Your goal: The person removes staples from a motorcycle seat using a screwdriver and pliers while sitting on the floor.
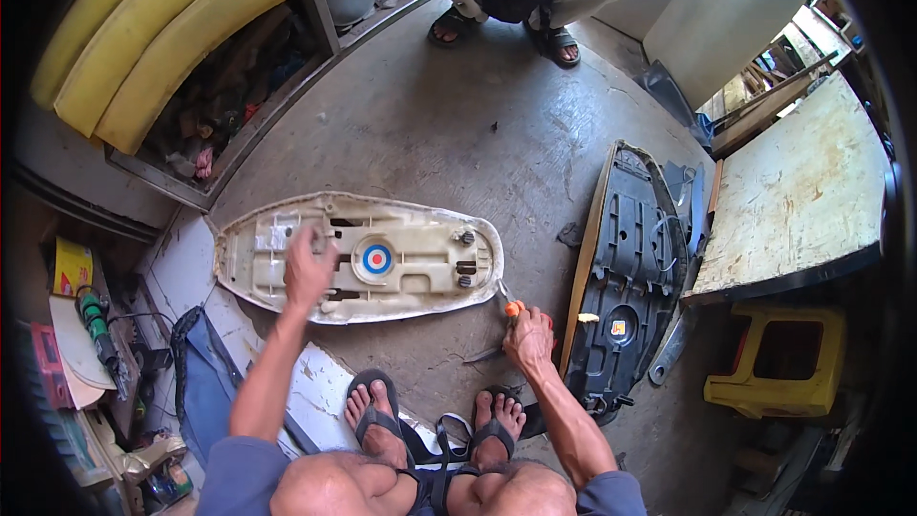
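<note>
A cream-white plastic motorcycle seat base lies on the floor in front of me, its ribbed underside up, with a blue, white and red round sticker. Over its left part hovers my left hand, smeared by motion, so its fingers do not show clearly and I cannot tell whether it touches the base. My right hand is closed around an orange-handled tool with a narrow metal tip, which looks like a screwdriver. That tip is close to the base's right end. A black seat base with tan edging lies to the right.
Yellow foam pads rest on a shelf at the far left. A person in sandals squats across from me. At right are a worn white board and a yellow plastic frame. A green power tool lies at left.
</note>
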